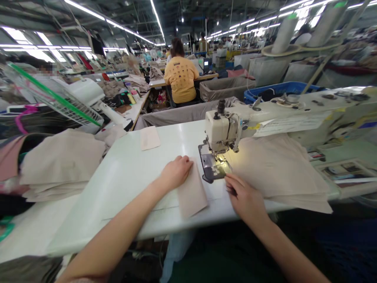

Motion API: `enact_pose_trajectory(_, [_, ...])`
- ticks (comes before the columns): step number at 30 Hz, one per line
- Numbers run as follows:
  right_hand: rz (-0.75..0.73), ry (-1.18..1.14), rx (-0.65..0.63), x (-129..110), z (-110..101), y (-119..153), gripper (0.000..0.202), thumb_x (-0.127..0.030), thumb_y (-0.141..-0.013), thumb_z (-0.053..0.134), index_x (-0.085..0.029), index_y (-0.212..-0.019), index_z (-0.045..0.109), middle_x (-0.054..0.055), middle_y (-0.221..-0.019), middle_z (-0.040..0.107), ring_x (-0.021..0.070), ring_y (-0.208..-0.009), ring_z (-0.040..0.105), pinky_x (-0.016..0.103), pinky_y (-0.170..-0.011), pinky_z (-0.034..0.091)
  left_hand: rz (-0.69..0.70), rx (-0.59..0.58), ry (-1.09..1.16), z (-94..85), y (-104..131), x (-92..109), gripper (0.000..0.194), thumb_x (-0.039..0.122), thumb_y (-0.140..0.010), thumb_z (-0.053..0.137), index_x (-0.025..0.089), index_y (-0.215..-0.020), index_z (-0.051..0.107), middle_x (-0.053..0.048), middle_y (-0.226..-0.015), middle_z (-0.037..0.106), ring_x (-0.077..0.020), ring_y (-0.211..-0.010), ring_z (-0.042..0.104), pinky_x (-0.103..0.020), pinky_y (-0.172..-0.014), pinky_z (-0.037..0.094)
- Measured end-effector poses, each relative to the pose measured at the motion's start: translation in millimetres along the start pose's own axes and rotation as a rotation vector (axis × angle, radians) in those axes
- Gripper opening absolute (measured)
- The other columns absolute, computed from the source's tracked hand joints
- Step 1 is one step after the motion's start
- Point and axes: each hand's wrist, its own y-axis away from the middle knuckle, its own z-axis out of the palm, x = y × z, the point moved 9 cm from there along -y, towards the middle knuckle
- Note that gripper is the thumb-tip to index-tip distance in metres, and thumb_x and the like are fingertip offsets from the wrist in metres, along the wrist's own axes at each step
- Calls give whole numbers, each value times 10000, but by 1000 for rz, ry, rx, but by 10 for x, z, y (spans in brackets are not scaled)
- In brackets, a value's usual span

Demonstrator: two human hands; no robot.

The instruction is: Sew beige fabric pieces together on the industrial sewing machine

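Observation:
My left hand (pixel 177 173) has its fingers curled over the upper edge of a folded beige fabric piece (pixel 193 196), which lies on the pale sewing table left of the needle area. My right hand (pixel 247 200) is closed, thumb and fingers together at the front corner of the dark needle plate (pixel 216 171); what its fingertips hold, if anything, is hidden. Above the plate stands the head of a cream sewing machine (pixel 220 131), its lamp lighting the presser foot. A stack of beige fabric panels (pixel 282 169) lies under the machine arm, right of my right hand.
A small beige piece (pixel 150 138) lies farther back on the table (pixel 123 173). Piled beige panels (pixel 61 161) and a white fan (pixel 85 94) are at the left. Beyond are a cloth-lined bin (pixel 182 114), a blue basket (pixel 250 96) and a seated person in yellow (pixel 181 78).

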Motion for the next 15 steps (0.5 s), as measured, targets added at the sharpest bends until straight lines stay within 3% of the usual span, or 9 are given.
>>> enact_pose_trajectory(3, [29,-103,9,62,-72,5,473,-68,-834,456,-226,-1219,682,70,-1257,704,216,-1077,693,334,-905,578,-331,-74,-193,22,117,-255,279,244,-988,384,117,-1076,617,-161,-1064,626,-289,-939,663,-387,-702,565])
enact_pose_trajectory(5, [29,-156,-30,68,-74,10,519,-47,-804,441,-221,-1236,670,72,-1228,696,202,-1042,695,328,-911,575,-429,-108,-224,8,196,-280,281,245,-987,367,108,-1074,596,-163,-1047,619,-296,-912,675,-388,-685,559])
enact_pose_trajectory(9, [-69,-165,-137,-63,-20,8,590,5,-756,413,-217,-1235,676,66,-1169,674,176,-980,688,283,-865,566,-466,-148,-237,-5,263,-238,288,253,-982,355,104,-1077,583,-162,-1033,627,-300,-896,687,-378,-674,550])
enact_pose_trajectory(15, [-135,50,-352,-185,162,-12,547,16,-789,458,-241,-1207,698,58,-1184,664,161,-873,679,236,-734,543,-498,-160,-233,-21,282,-202,259,240,-956,404,99,-1052,599,-160,-976,651,-309,-860,690,-383,-650,543])
